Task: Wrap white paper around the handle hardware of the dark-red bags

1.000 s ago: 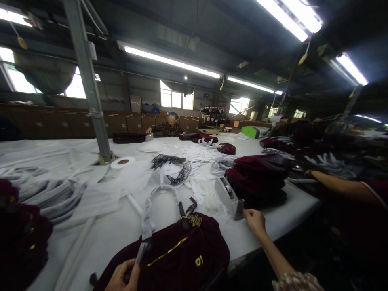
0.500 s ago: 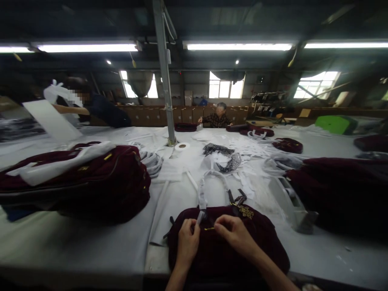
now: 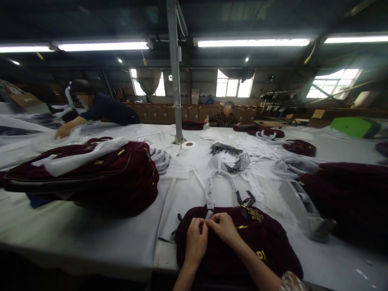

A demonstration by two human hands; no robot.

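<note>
A dark maroon velvet bag (image 3: 263,246) with gold trim lies on the white table (image 3: 91,238) right in front of me. Its handle (image 3: 220,182) is wrapped in white paper and loops away from me. My left hand (image 3: 195,241) and my right hand (image 3: 223,227) meet at the near base of that handle, on top of the bag. Both pinch closed around the wrapped end of the handle, fingertips touching each other.
A stack of maroon bags (image 3: 91,173) lies at my left, another pile (image 3: 351,194) at my right. A tape dispenser (image 3: 306,212) stands right of my bag. A steel post (image 3: 176,72) rises mid-table beside a tape roll (image 3: 189,144). Two other people work at the far side.
The view swung left, then settled. My right hand came from the tape dispenser to the bag, and both hands have closed together at the handle's base.
</note>
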